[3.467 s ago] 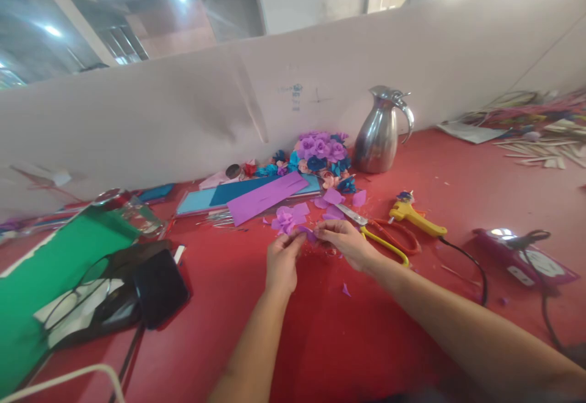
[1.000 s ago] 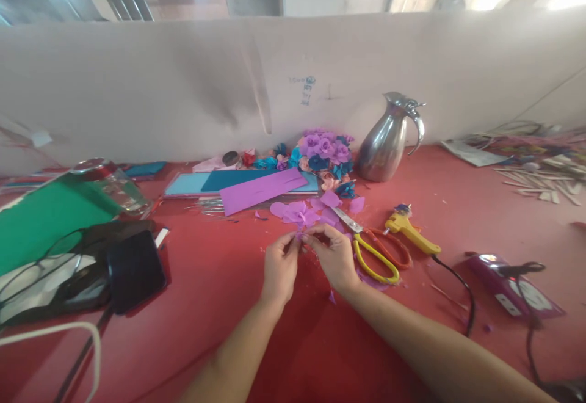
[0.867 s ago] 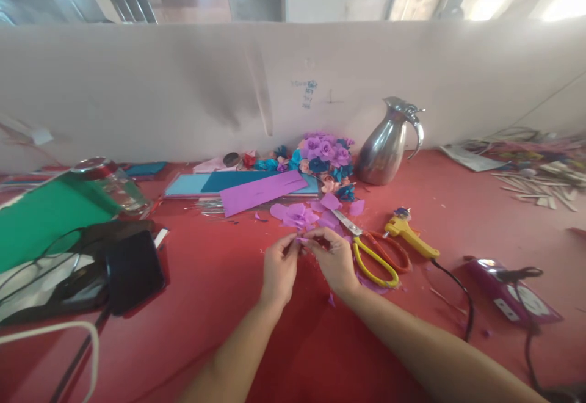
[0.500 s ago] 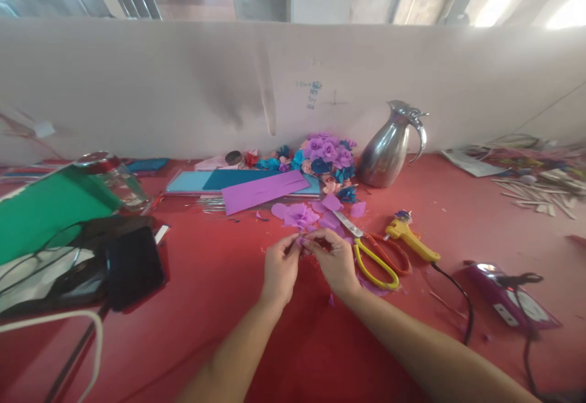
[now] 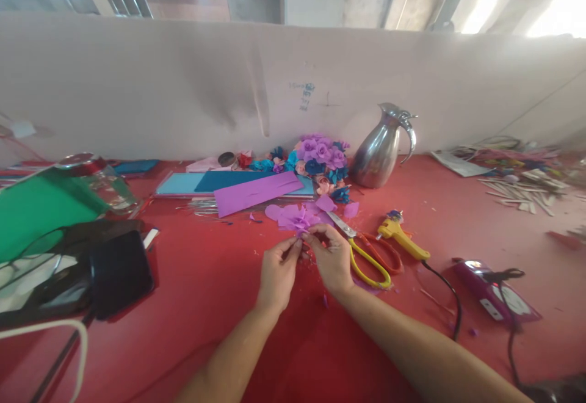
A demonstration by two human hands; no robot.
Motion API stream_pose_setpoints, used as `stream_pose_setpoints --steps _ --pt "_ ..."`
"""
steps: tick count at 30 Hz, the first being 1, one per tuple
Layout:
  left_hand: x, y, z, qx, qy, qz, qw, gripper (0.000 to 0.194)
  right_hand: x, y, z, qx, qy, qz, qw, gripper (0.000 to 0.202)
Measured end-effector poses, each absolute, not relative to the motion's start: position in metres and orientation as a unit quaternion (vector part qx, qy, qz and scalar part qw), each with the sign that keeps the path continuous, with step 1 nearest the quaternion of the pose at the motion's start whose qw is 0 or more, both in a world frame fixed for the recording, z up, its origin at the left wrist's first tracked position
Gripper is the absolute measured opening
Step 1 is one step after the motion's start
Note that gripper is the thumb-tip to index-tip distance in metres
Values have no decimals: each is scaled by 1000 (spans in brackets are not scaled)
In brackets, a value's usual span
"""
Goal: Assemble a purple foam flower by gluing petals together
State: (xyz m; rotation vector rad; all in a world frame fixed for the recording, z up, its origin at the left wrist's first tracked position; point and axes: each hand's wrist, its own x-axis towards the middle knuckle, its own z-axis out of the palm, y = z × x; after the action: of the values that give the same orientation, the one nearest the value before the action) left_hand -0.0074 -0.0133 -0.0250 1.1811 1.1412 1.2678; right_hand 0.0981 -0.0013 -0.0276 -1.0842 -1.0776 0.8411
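Observation:
My left hand [image 5: 278, 275] and my right hand [image 5: 332, 261] meet over the red table, both closed with fingertips pinched together. Between them is a small purple paper petal [image 5: 300, 233], mostly covered by the fingers. Just beyond my fingertips lies a pile of loose purple petals [image 5: 288, 215]. Scissors [image 5: 372, 267] with one yellow and one orange-red handle rest beside my right hand, blades pointing away. Farther back, a purple paper strip [image 5: 256, 194] lies across blue sheets [image 5: 183, 183]. A bunch of purple, blue and peach paper flowers [image 5: 323, 154] sits near the wall.
A yellow glue gun [image 5: 403, 237] with a black cord lies right of the scissors, near a purple power strip [image 5: 497, 290]. A steel jug [image 5: 379, 149] stands by the wall. At left are a black phone [image 5: 121, 275], a glass jar [image 5: 107, 186] and a green sheet [image 5: 50, 207].
The view has shifted slightly, so the table items appear farther left. My fingers still pinch the petal, with small shifts in the fingertips.

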Motion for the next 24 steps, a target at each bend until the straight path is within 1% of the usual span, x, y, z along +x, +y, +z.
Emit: stream_pose_setpoints --steps 8,17,21,24 --pt "-5 -15 -25 494 466 522 516 30 99 -2 -24 -508 -484 320 637 8" --pt "-9 -15 -23 548 485 519 441 25 100 -2 -23 -508 -486 286 650 9" --pt "-10 -14 -23 543 490 533 426 24 100 -2 -26 -506 -480 321 641 6" --pt "-10 -13 -24 516 493 534 454 24 99 -1 -27 -462 -454 408 643 13"
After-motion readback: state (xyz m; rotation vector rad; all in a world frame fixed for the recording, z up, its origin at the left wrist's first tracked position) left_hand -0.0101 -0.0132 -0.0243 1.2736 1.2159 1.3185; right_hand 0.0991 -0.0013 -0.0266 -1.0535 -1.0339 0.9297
